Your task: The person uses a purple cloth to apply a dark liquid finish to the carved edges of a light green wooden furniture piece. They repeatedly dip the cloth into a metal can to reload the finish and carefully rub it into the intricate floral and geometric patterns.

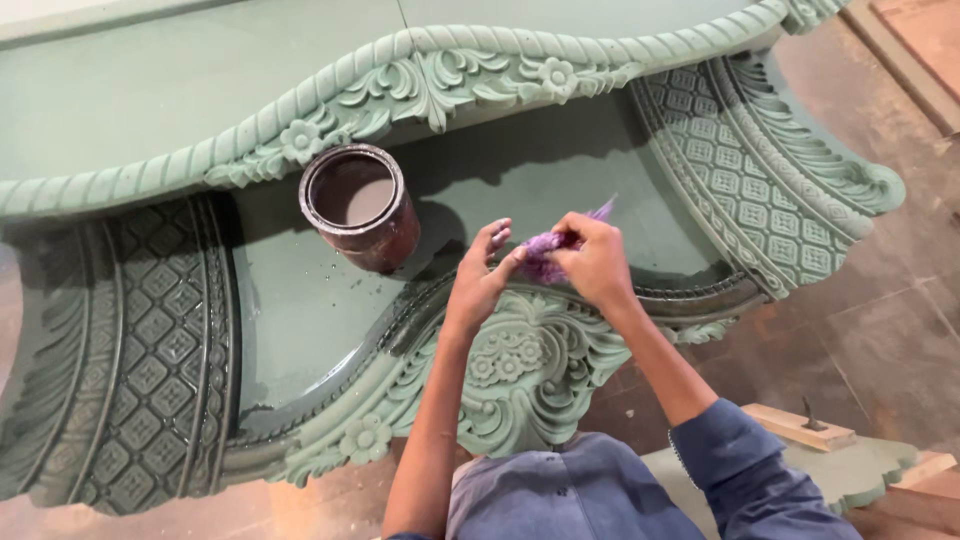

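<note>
Head view shows me both hands working a purple rag (pixel 545 255) above the green carved table (pixel 520 370): right hand (pixel 597 258) clenched around it, left hand (pixel 482 275) pinching its edge. I judge this bunching; next needs a firm wad, near the tin (pixel 360 205).

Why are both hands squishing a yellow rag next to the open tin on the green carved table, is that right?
Nearly right. The head view shows the rag is purple, not yellow. Both the left hand and right hand hold it, beside the open tin on the green carved table.
</note>
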